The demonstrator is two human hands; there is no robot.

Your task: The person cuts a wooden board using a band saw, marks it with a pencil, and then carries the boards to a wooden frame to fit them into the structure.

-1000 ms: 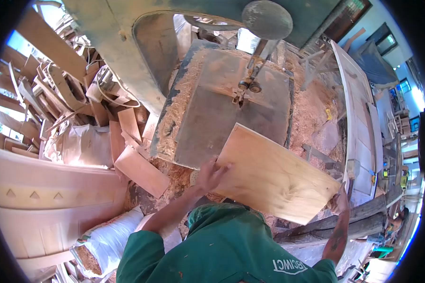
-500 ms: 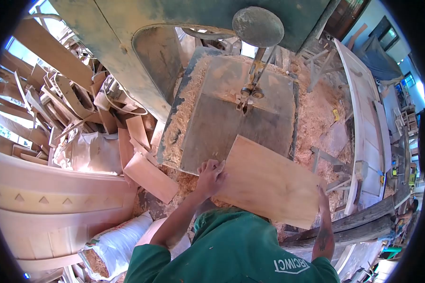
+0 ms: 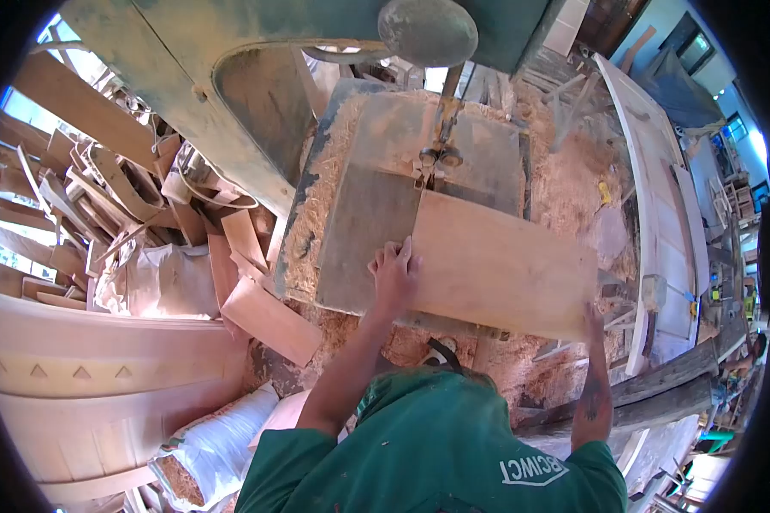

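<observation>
A flat, pale wooden board (image 3: 505, 265) lies partly over the bandsaw table (image 3: 364, 218), its far left corner right at the blade guides (image 3: 441, 157). My left hand (image 3: 397, 272) grips the board's left edge, thumb on top and the other fingers curled at its side. Out at the right end, my right hand (image 3: 592, 321) holds the near corner, most of its fingers hidden by the board. The near part of the board overhangs the table's front edge.
Shavings cover the table's left margin and the floor (image 3: 573, 184) at right. Offcuts (image 3: 269, 321) and a sack of shavings (image 3: 210, 449) lie at left, by a large curved wooden panel (image 3: 103, 376). The green saw body (image 3: 197, 77) rises behind; a long panel (image 3: 659, 197) stands right.
Both hands have moved the board forward over the saw table, its far corner now at the blade guides. The view has shifted slightly.
</observation>
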